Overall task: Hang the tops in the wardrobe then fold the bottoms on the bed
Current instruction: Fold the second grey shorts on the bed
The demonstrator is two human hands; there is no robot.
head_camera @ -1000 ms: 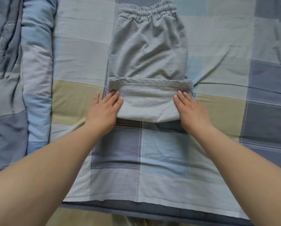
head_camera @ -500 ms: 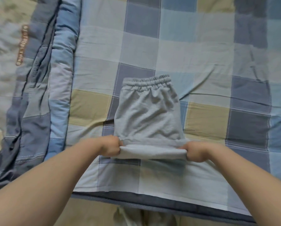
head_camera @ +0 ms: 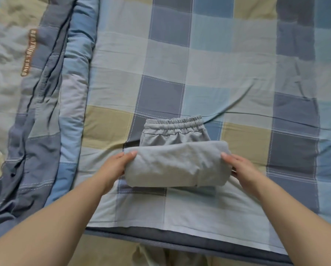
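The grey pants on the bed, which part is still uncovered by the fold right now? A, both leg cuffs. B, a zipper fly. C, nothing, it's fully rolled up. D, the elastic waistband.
D: on the grey pants, the gathered elastic waistband shows beyond the folded bundle that the left hand and right hand grip at its ends.

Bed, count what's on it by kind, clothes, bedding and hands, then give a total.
Grey pants: 1
Quilt: 1
Checked sheet: 1
Hands: 2, left hand and right hand, both holding the pants' fold
Total: 5
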